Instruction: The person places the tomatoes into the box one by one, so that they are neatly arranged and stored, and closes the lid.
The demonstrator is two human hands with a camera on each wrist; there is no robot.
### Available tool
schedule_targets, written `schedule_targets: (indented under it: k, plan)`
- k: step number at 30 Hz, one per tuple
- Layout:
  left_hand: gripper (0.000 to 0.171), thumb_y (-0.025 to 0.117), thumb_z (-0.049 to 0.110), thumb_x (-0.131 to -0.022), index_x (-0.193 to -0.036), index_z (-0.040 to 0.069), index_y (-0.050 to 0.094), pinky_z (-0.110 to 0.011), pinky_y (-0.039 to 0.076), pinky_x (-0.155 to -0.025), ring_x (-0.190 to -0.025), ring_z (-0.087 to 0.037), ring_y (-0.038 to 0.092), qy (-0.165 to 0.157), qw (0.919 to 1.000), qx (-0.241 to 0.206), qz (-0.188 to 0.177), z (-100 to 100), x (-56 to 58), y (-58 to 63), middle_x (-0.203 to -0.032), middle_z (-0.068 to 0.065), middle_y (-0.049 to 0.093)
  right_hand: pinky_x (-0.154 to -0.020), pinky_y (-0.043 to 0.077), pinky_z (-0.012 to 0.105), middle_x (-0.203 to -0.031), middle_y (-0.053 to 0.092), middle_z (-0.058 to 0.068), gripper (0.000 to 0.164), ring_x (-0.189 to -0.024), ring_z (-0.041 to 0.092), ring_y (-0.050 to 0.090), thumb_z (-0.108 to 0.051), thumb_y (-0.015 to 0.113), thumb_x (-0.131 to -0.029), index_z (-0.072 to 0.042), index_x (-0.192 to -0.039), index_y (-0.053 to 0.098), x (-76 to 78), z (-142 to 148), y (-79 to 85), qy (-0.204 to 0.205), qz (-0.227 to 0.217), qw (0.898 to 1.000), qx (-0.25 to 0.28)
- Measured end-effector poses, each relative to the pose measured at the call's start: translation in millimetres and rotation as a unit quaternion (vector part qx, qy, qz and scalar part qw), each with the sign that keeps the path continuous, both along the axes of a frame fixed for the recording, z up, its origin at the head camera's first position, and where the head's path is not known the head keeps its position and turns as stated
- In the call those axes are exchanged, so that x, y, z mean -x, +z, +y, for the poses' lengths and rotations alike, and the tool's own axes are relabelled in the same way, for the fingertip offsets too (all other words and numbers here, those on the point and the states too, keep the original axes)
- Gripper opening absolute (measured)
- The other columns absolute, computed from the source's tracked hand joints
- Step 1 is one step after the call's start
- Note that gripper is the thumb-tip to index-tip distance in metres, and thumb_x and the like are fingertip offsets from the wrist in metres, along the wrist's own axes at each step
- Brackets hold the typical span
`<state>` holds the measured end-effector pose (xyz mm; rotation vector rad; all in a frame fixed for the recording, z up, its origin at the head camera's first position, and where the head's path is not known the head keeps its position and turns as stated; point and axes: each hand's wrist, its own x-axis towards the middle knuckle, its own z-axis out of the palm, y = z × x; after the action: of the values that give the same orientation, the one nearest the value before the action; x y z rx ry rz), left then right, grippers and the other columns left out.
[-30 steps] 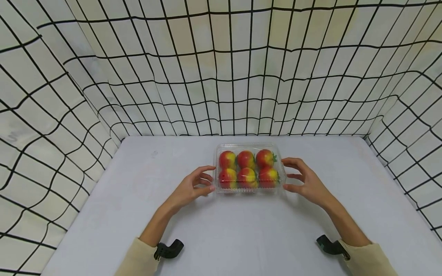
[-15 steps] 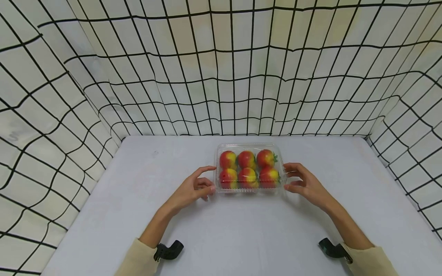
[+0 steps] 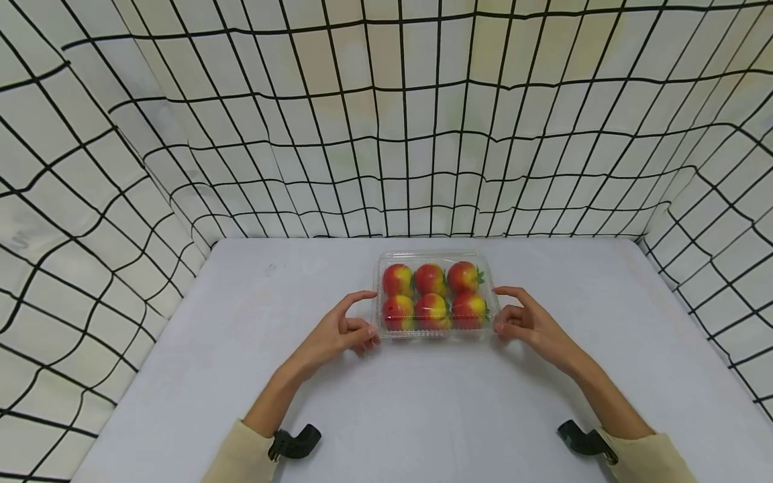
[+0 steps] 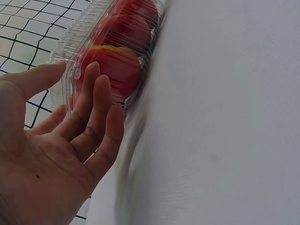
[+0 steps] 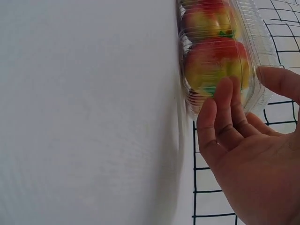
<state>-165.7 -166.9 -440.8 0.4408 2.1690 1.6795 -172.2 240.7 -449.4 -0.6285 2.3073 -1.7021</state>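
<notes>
In the head view, a clear plastic clamshell box (image 3: 435, 335) stands near the table's far edge with its lid down. Inside are several round red-and-yellow fruits (image 3: 432, 311), some showing green leaves. My left hand (image 3: 329, 333) is at the box's left end, index finger stretched to its side and thumb at the near corner. At the opposite end my right hand (image 3: 536, 330) mirrors it. Both wrist views show the thumb tip at the rim, with the other fingers loosely bent in front of the box corner and a gap between them and the thumb.
A white-covered table (image 3: 423, 409) lies under the box and forearms. Black netting (image 3: 404, 141) over pale panels rises behind the table and along both sides. Black wrist mounts (image 3: 296, 441) stick out from the cream sleeves (image 3: 243, 456).
The lower fingers of both hands have drawn in toward the thumbs at the near corners, while the index fingers stay out along the sides. The box has stayed in place.
</notes>
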Motion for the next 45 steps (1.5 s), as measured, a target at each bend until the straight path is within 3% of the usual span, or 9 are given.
schedule_targets:
  k: [10,19,25,37,45]
  plan:
    - [0.066,0.071,0.017,-0.099,-0.156,0.021,0.037,-0.033,0.062,-0.081,-0.087,-0.022,0.071,0.011,0.9996,-0.024,-0.010,2,-0.9,0.2,-0.102,-0.015,0.078,-0.075,0.058,0.025,-0.086,0.069,0.007,0.060,-0.075,0.020,0.064,-0.010,0.058,-0.104,-0.004,-0.156,0.029,-1.2,-1,-3.0,-0.009,-0.025,1.000,0.005]
    - [0.065,0.070,0.014,-0.099,-0.154,0.020,0.037,-0.030,0.061,-0.079,-0.084,-0.020,0.070,0.022,0.9990,-0.032,-0.021,5,-1.9,0.9,-0.096,-0.009,0.078,-0.072,0.058,0.027,-0.079,0.069,-0.002,0.062,-0.071,0.022,0.063,-0.012,0.059,-0.104,-0.004,-0.157,0.028,-3.0,-3,-3.0,-0.021,-0.048,0.998,0.016]
    - [0.063,0.067,0.008,-0.099,-0.153,0.013,0.036,-0.027,0.058,-0.076,-0.082,-0.018,0.067,0.030,0.9980,-0.045,-0.032,7,-1.0,1.0,-0.090,-0.003,0.076,-0.067,0.057,0.027,-0.076,0.069,-0.005,0.062,-0.069,0.019,0.062,-0.006,0.059,-0.102,-0.002,-0.156,0.029,-4.4,-6,-1.3,-0.032,-0.062,0.997,0.038]
    - [0.063,0.065,0.005,-0.097,-0.153,0.014,0.037,-0.027,0.059,-0.076,-0.086,-0.022,0.068,0.045,0.9970,-0.045,-0.045,11,-1.0,1.2,-0.086,0.001,0.075,-0.059,0.053,0.026,-0.071,0.068,-0.004,0.063,-0.065,0.017,0.061,0.001,0.058,-0.097,-0.003,-0.156,0.036,-4.2,-13,2.2,-0.081,-0.104,0.990,0.056]
    - [0.063,0.065,0.005,-0.098,-0.154,0.015,0.039,-0.027,0.057,-0.075,-0.081,-0.021,0.066,0.054,0.9965,-0.044,-0.046,12,-0.9,1.4,-0.084,0.001,0.075,-0.058,0.049,0.027,-0.070,0.066,-0.003,0.065,-0.058,0.016,0.054,0.000,0.059,-0.097,-0.005,-0.158,0.037,-4.4,-15,3.6,-0.092,-0.112,0.988,0.058]
